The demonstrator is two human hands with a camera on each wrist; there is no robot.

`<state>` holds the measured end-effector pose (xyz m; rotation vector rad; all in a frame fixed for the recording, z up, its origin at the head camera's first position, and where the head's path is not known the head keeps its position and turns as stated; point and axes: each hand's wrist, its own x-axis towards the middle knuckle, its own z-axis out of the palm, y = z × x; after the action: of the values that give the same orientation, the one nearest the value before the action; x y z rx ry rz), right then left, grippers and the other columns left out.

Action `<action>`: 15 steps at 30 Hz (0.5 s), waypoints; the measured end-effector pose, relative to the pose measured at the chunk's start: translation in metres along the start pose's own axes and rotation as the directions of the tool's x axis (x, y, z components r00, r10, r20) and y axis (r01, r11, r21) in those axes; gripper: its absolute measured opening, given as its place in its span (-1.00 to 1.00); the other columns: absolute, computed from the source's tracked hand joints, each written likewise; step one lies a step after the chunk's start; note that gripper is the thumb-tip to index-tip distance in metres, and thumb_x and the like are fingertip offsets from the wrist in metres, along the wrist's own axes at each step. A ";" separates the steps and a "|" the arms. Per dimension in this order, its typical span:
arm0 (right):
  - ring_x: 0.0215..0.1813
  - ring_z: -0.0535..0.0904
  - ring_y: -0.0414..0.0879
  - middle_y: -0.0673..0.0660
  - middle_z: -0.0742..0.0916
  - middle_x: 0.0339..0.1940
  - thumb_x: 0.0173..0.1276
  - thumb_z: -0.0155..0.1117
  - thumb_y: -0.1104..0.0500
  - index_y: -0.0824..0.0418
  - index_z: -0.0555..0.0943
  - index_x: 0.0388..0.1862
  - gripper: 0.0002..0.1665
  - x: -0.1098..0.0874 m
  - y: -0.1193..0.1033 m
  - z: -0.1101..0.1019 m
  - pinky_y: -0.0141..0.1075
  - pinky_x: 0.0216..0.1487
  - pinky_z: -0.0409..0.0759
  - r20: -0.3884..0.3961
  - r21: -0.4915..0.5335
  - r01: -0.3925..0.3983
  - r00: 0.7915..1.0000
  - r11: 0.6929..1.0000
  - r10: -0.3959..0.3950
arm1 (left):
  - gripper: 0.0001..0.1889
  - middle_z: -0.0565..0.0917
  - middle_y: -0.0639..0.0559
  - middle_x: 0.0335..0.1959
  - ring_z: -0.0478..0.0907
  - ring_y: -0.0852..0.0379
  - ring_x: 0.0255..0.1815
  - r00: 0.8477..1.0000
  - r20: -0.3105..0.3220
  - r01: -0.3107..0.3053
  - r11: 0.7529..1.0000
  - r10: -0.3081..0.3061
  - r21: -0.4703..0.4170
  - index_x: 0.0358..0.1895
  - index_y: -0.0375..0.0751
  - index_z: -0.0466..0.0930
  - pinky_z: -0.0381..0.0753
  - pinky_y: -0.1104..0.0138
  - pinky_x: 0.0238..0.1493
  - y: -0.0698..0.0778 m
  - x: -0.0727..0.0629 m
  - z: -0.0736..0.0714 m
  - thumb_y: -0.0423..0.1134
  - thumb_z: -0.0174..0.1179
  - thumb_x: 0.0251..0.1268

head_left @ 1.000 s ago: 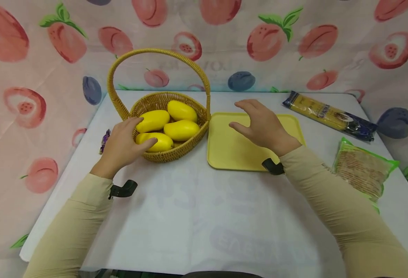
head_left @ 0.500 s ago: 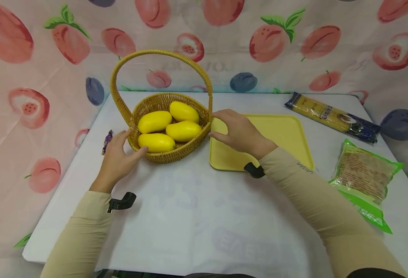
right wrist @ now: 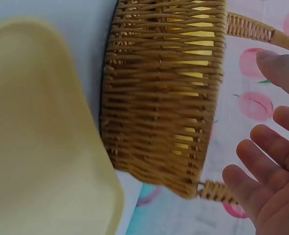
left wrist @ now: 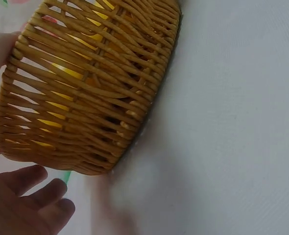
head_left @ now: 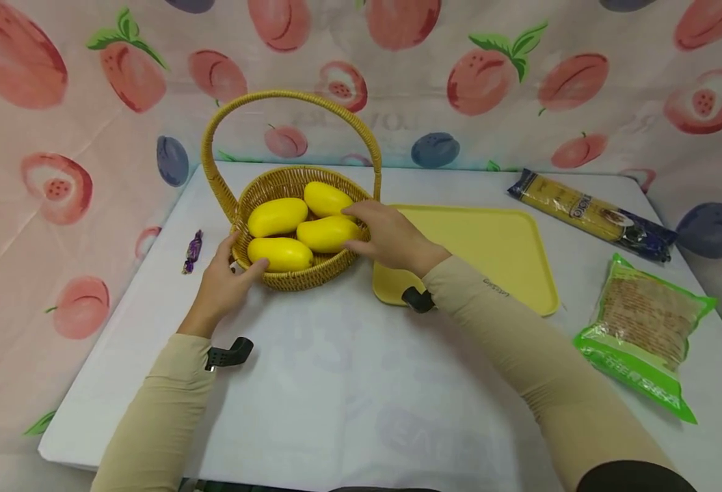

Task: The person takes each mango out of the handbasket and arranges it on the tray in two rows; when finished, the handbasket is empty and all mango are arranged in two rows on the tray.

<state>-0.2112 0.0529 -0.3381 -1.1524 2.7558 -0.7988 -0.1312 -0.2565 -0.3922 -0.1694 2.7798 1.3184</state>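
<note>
A wicker basket with a tall arched handle stands at the left of the table and holds several yellow mangoes. My left hand holds the basket's left end, thumb at the rim and fingers outside. The left wrist view shows some loosely bent fingertips beyond the woven wall. Over the basket's right rim reaches my right hand, fingers spread beside the nearest right-hand mango. In the right wrist view these fingers are apart and hold nothing; contact with the mango cannot be made out.
A yellow tray lies just right of the basket, partly under the right forearm. Farther right are a long noodle-like packet and a green-edged bag. A purple wrapped candy lies left of the basket.
My right hand has moved left from over the tray to above the basket's right rim. The left hand has dropped from over the mangoes to the basket's left end.
</note>
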 end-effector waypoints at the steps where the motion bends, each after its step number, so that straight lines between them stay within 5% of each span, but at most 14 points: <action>1: 0.37 0.39 0.09 0.23 0.54 0.34 0.41 0.36 0.01 0.33 0.43 0.40 -0.29 0.004 -0.001 0.002 -0.13 0.41 0.29 0.015 0.005 -0.009 1.000 1.000 0.008 | 0.00 -0.02 -0.26 0.60 0.09 -0.37 0.49 1.000 0.007 0.005 1.000 -0.005 -0.016 0.65 -0.05 -0.24 0.13 -0.18 0.41 -0.001 0.000 0.001 0.27 0.13 0.38; 15: 0.45 0.30 0.06 0.18 0.48 0.41 0.42 0.35 0.00 0.23 0.40 0.46 -0.28 0.036 -0.006 0.018 -0.15 0.44 0.23 0.144 -0.019 -0.112 0.983 0.994 0.114 | 0.03 -0.05 -0.22 0.61 0.14 -0.29 0.50 1.000 0.018 0.022 0.993 -0.020 -0.114 0.65 0.08 -0.34 0.18 -0.09 0.42 -0.001 -0.001 0.003 0.21 0.18 0.37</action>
<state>-0.2287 0.0168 -0.3452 -1.0023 2.6808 -0.6604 -0.1298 -0.2544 -0.3944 -0.1916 2.6820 1.4675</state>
